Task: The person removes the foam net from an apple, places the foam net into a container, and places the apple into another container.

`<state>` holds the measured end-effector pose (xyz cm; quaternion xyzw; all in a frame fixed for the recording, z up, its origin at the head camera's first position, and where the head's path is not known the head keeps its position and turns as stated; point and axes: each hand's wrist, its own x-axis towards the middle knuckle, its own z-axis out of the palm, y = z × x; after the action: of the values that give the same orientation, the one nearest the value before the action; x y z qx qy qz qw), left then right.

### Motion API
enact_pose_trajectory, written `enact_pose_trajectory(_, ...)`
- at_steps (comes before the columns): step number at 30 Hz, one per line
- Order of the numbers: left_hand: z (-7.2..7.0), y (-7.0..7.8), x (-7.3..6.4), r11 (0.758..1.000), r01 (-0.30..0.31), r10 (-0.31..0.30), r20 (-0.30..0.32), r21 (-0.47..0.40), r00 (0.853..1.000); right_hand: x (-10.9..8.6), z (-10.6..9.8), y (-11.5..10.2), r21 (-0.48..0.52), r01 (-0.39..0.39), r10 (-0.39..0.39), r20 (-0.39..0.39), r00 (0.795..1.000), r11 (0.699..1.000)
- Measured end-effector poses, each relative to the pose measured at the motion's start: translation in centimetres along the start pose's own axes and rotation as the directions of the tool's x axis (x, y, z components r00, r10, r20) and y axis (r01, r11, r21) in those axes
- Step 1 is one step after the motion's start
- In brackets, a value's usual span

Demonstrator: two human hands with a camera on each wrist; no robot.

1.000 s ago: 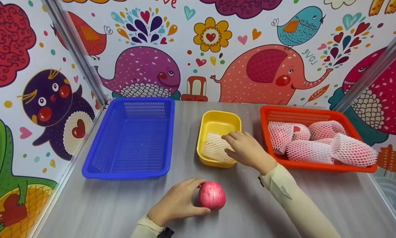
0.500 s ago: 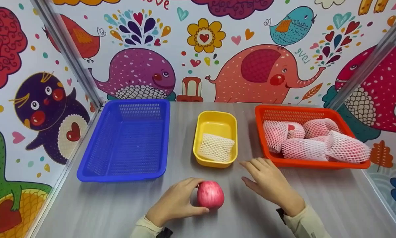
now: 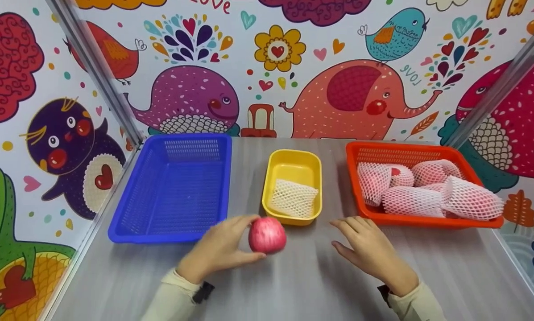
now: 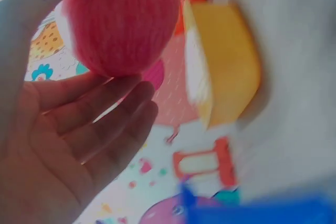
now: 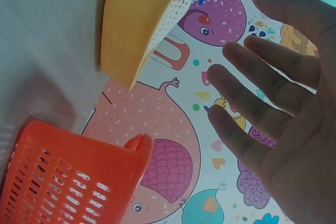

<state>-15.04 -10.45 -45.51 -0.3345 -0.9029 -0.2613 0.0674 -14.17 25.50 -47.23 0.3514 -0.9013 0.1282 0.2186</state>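
Note:
A red apple [image 3: 267, 235] is pinched between the thumb and fingers of my left hand [image 3: 220, 247], in front of the yellow tray [image 3: 293, 157]. In the left wrist view the apple [image 4: 123, 22] sits between thumb and fingertips, lifted off the table. My right hand [image 3: 369, 249] holds nothing, its fingers relaxed and apart, right of the apple and near the red basket's front edge. White foam netting [image 3: 293, 198] lies in the yellow tray. In the right wrist view my right hand [image 5: 283, 98] has its fingers spread.
A blue basket [image 3: 115, 232] stands at the left. At the right, a red basket [image 3: 432, 220] holds several apples in foam nets [image 3: 411, 201]. A patterned wall [image 3: 267, 102] with metal posts closes the back of the grey table [image 3: 293, 290].
My right hand has drawn back from the yellow tray, leaving the netting there. My left hand has raised the apple and carried it slightly leftward and away from me.

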Motion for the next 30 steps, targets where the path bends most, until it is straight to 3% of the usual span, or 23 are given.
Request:
enact_pose_trajectory(3,-2.9,-1.0,1.0,0.998,0.028,-0.026,-0.05,0.052,0.998,-0.3,0.1,0.0,0.008,-0.005,0.005,-0.003,1.0,1.0)
enact_pose_trajectory(8,-7.5,-2.6,2.9,0.984,0.168,-0.163,-0.077,0.065,0.984,-0.9,-0.1,-0.2,0.014,-0.028,0.028,0.016,0.999,0.999)
enact_pose_trajectory(14,-10.6,-6.7,5.9,0.955,0.293,-0.289,-0.084,0.044,0.954,-1.3,-0.3,-0.7,0.023,-0.022,0.022,0.003,1.0,0.999)
enact_pose_trajectory(17,-10.9,-9.3,7.5,0.929,0.367,-0.362,-0.084,0.048,0.928,-1.5,-0.2,-0.7,0.031,-0.015,0.015,-0.008,1.0,0.999)
enact_pose_trajectory(22,-9.9,-13.2,9.9,0.882,0.462,-0.46,-0.046,0.091,0.887,-1.9,0.0,-0.5,0.043,-0.016,0.016,-0.001,1.0,0.999)
enact_pose_trajectory(26,-8.8,-15.5,11.6,0.846,0.519,-0.52,-0.026,0.126,0.854,-2.4,0.2,-0.4,0.058,-0.023,0.023,0.01,1.0,0.998)
enact_pose_trajectory(30,-7.7,-17.2,12.5,0.796,0.584,-0.593,0.01,0.161,0.805,-2.8,0.3,-0.5,0.077,-0.031,0.028,0.032,0.999,0.997)
